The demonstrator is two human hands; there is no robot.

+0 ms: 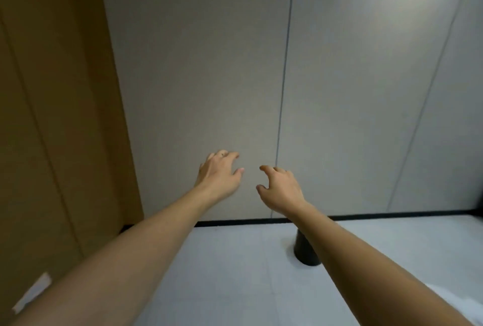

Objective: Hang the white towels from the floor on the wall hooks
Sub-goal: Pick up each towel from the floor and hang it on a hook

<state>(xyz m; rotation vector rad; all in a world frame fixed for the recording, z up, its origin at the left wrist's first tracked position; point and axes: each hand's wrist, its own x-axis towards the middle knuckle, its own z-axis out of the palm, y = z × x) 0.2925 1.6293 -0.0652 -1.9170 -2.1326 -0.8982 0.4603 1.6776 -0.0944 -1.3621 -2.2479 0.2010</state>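
Both my arms reach forward toward the grey panelled wall (209,77). My left hand (220,174) is open with its fingers spread and holds nothing. My right hand (281,188) is open too, fingers loosely curled and apart, about a hand's width to the right of the left one. A patch of white at the bottom right corner may be a towel (454,302) on the floor, mostly cut off by the frame edge. No wall hooks show in this view.
A brown wooden door or panel (52,116) fills the left side. A black cylindrical object (304,251) stands on the pale floor (235,273) near the black baseboard (392,213), partly behind my right forearm.
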